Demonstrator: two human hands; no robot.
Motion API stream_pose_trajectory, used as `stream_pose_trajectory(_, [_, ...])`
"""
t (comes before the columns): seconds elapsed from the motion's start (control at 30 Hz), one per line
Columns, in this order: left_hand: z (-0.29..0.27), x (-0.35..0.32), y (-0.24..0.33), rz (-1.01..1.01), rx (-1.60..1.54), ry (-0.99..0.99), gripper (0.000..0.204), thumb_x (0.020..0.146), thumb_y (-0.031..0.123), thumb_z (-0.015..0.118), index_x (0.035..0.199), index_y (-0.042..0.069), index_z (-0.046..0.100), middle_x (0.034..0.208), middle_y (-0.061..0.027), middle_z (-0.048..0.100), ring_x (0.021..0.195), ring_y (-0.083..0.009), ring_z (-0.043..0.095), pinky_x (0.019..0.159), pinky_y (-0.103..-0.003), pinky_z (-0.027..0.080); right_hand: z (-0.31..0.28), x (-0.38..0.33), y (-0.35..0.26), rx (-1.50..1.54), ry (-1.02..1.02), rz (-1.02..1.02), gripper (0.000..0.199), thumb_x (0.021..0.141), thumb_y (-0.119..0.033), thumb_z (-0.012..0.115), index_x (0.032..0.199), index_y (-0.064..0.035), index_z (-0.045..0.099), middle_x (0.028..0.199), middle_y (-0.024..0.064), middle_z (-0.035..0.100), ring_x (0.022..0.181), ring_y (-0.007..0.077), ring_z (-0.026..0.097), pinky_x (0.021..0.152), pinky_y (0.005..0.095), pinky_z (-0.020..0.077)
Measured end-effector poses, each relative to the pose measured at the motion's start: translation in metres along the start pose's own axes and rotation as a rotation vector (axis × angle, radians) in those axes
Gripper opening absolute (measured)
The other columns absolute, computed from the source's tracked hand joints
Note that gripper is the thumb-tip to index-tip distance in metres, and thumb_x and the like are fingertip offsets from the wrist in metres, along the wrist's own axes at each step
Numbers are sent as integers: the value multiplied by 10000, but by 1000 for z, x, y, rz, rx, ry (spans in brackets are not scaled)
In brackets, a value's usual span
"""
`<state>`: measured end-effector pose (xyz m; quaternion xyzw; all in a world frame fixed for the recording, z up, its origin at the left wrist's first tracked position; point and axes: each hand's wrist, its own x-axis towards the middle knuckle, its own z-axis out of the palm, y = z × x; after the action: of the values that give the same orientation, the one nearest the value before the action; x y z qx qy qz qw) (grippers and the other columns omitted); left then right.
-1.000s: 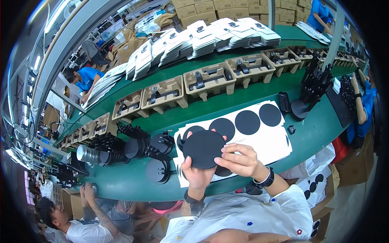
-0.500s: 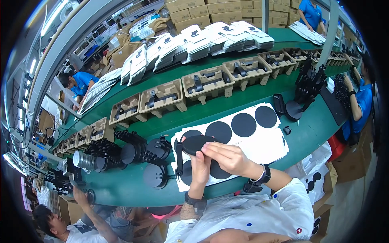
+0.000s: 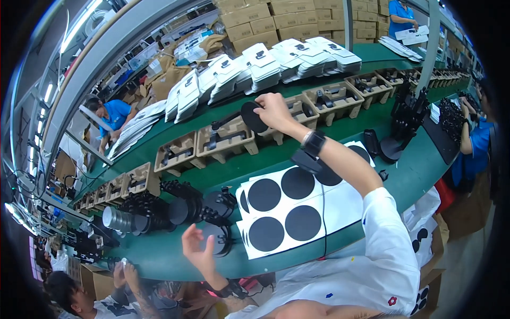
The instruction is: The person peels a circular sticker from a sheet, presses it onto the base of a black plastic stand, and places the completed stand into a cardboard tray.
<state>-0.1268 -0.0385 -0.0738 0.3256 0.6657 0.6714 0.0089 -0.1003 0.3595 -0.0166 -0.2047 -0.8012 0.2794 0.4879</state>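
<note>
"Right, your right hand (image 3: pixel 273 110) is pinching the black disc (image 3: pixel 254 118) by its right edge, so the disc stands just left of your fingertips, above the right end of a brown tray (image 3: pixel 228 148)!"

"And your left hand (image 3: pixel 200 248)?"

"Nothing in it: fingers spread, just beside a round black base (image 3: pixel 220 242) on the green bench (image 3: pixel 159 248)."

"How should that disc handle for you?"

"Light enough for one hand, I'd judge; stiff, probably a touch slick on its flat face. Your rim hold looks the safe one."

"What's slanting off left of your grip?"

"A black bar (image 3: pixel 227 120), seemingly joined to the disc; you can't tell from here whether it swings."

"And the looks?"

"Round, thin, plain dull black, tipped up steeply beside your knuckles."
</note>
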Motion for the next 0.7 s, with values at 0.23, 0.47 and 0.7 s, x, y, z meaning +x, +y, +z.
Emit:
stream_pose_trajectory(0.23, [-29, -5, -29, -41, 584, -190, 684, 603, 92, 800, 1220, 29, 512, 1120, -134, 527, 1007, -263, 505, 901, -341, 419, 73, 5, 45, -476, -83, -85, 73, 695, -25, 587, 705, 41, 620, 679, 223, 604, 682, 373, 638, 620, 418, 520])
stream_pose_trajectory(0.47, [-28, -20, -52, -50, 815, -343, 860, 493, 163, 870, 1255, 42, 489, 1296, -182, 412, 1204, -371, 365, 1004, -437, 345, 81, -40, 22, -568, -414, 29, 264, 805, -251, 624, 806, 11, 657, 900, 224, 628, 899, 329, 631, 736, 418, 521])
stream_pose_trajectory(0.7, [-48, -1, -57, -22, 810, -394, 948, 485, 138, 874, 1317, 59, 425, 1319, -188, 400, 1215, -374, 364, 1025, -431, 328, 32, -78, 14, -754, -416, -172, 491, 826, -392, 625, 1158, -32, 578, 1290, 241, 421, 1252, 363, 363, 949, 513, 391])
